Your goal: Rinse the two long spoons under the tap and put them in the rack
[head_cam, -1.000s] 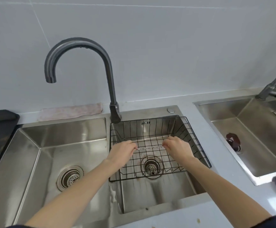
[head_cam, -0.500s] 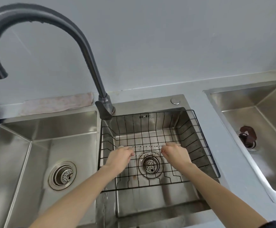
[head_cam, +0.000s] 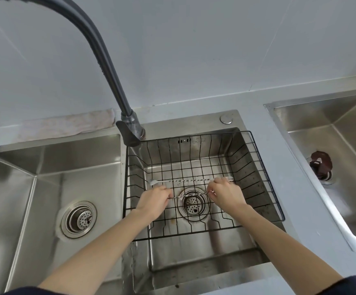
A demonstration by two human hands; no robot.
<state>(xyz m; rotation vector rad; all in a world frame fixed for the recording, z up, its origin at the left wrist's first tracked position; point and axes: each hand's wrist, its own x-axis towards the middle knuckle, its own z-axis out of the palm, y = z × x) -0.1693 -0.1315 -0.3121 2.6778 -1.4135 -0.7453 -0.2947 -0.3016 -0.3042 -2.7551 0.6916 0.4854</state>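
A black wire rack sits in the middle sink basin. One long twisted metal spoon lies flat across the rack floor, its bowl at the left and a small fork end at the right. A second long twisted spoon is held level just in front of it, over the drain. My left hand pinches its left end and my right hand pinches its right end. Both ends are hidden in my fingers. The dark curved tap arches overhead to the left; no water shows.
A left basin with a strainer lies beside the rack. A folded cloth rests on the back ledge. Another sink at the right holds a brown drain stopper. Grey counter separates the sinks.
My head has moved closer and lower over the rack. One spoon now lies alone on the rack floor, while both hands hold the other spoon slightly nearer to me.
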